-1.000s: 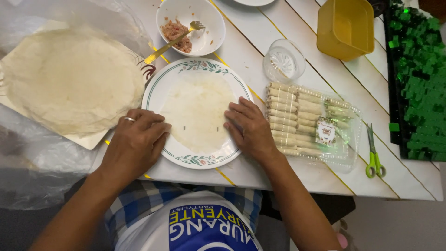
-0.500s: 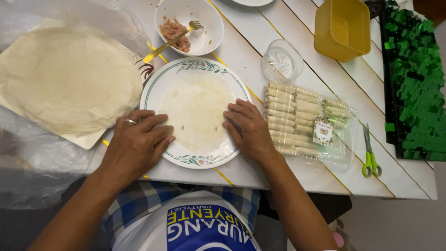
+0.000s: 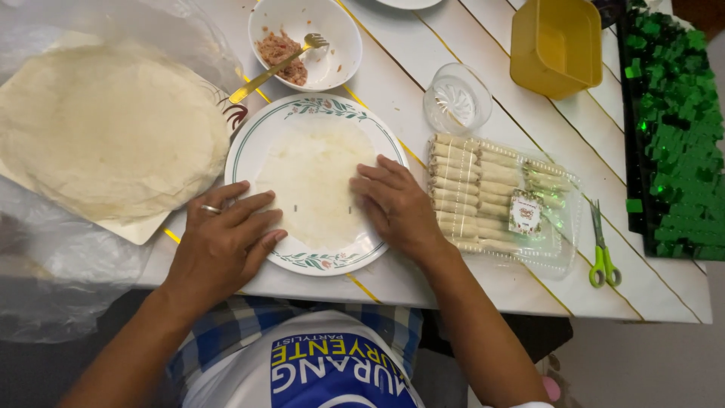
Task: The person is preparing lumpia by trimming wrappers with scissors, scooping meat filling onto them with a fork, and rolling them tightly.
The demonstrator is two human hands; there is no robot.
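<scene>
Head camera, looking straight down: I see both hands lying flat on a thin, pale, translucent round wrapper (image 3: 313, 181) spread across a white round plate with a green rim line and leaf pattern (image 3: 260, 132). My left hand (image 3: 223, 242), with a ring on one finger, rests over the plate's near left rim, fingers spread and pressing the wrapper's edge. My right hand (image 3: 396, 208) lies on the wrapper's right side, fingers extended. Neither grip is closed around anything; both palms are simply laid down.

The plate sits near the front edge of the white plank tabletop with yellow seams (image 3: 483, 283). To its left, close by, a stack of round pale wrappers (image 3: 106, 136) lies on crinkled clear plastic that spills over the tabletop's left edge. Behind the plate stands a white bowl with pinkish minced filling (image 3: 332, 57), a gold-coloured fork (image 3: 276, 68) leaning in it. To the right, a clear plastic tray of rolled pale sticks (image 3: 491, 200) lies just beside my right hand, with a clear glass cup (image 3: 457, 102) behind it. Green-handled scissors (image 3: 602, 249) lie near the right front corner. A yellow plastic tub (image 3: 555, 45) is partly cut off at the top, and a green sequinned surface (image 3: 672, 128) runs off the frame on the right.
</scene>
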